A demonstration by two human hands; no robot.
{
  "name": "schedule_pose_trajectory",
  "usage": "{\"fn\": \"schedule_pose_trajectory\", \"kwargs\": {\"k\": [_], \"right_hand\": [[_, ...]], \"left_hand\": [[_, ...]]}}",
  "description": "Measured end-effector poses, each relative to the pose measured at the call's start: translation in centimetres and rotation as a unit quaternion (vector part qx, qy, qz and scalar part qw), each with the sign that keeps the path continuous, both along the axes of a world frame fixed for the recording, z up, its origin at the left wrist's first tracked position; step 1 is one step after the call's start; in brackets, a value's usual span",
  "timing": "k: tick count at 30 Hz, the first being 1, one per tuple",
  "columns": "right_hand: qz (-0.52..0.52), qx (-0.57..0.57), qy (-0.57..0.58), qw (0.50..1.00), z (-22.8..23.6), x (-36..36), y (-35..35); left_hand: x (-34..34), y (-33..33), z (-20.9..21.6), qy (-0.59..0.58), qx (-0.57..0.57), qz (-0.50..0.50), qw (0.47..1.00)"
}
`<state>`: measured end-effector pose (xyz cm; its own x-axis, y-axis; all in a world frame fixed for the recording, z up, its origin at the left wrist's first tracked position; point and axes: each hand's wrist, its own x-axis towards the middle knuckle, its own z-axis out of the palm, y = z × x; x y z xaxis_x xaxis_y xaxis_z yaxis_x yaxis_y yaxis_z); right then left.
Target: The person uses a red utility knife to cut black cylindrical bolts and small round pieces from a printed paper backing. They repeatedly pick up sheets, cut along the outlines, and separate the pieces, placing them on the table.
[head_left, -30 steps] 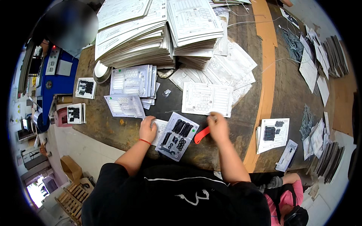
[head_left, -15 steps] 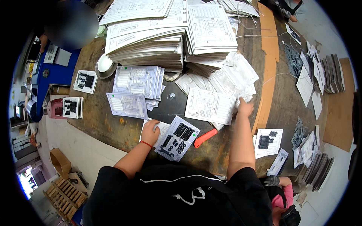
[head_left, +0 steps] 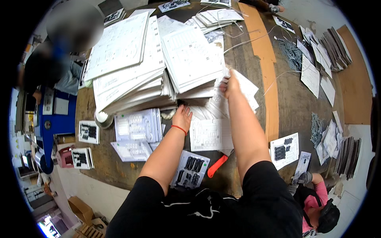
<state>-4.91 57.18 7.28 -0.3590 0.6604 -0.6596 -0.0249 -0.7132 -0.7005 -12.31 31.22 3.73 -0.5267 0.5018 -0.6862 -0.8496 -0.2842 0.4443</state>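
Note:
My left hand (head_left: 182,118), with a red band at the wrist, reaches forward with its fingers apart, close to the front of the paper card stacks. My right hand (head_left: 230,85) is beside the right edge of the smaller stack of white printed cards (head_left: 193,59), its fingers slightly blurred but apart. A larger stack (head_left: 119,49) leans to the left of it. Under my arms lie a loose printed card (head_left: 206,135) and a card packed with black hardware (head_left: 190,168). Between them is a red-handled tool (head_left: 217,166), its far end hidden under the card.
Printed bluish cards (head_left: 137,125) lie at left, near a white bowl (head_left: 102,118). Hardware cards (head_left: 88,132) sit at the table's left edge, another (head_left: 284,150) at right. Brown cardboard strip (head_left: 266,79) crosses the table. A co-worker in pink (head_left: 317,198) is at lower right.
Both hands have moved forward to the card stacks; my left hand has left the cards near the table's front edge. The view has shifted, and a person now shows more at the far left.

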Motion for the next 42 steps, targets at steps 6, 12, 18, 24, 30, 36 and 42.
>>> {"fn": "schedule_pose_trajectory", "kwargs": {"k": [6,12,18,24,30,36,42], "right_hand": [[0.106,0.046,0.009,0.993,-4.7,-2.8,-6.3],[0.085,0.044,-0.002,0.995,-3.1,-2.5,-6.2],[0.033,-0.01,0.113,0.993,-1.3,-2.1,-6.8],[0.003,-0.024,0.134,0.991,-2.3,-1.7,-6.4],[-0.031,-0.03,0.205,0.978,-6.4,-0.3,-6.1],[-0.071,-0.072,0.302,0.948,-5.2,2.2,-6.8],[-0.113,-0.05,0.319,0.94,-3.0,6.0,-4.0]], "left_hand": [[-2.0,5.5,-1.0,0.005,-0.013,0.125,0.992],[-3.0,2.3,-4.3,0.076,-0.081,0.013,0.994],[-3.2,1.7,-3.9,0.09,-0.072,-0.023,0.993],[-2.7,1.7,-3.6,0.087,-0.051,-0.008,0.995],[-1.6,1.1,-3.2,0.119,-0.04,0.009,0.992],[-0.9,0.6,-2.9,0.102,0.063,-0.002,0.993],[0.2,2.8,1.0,0.115,0.064,-0.107,0.986]]}}
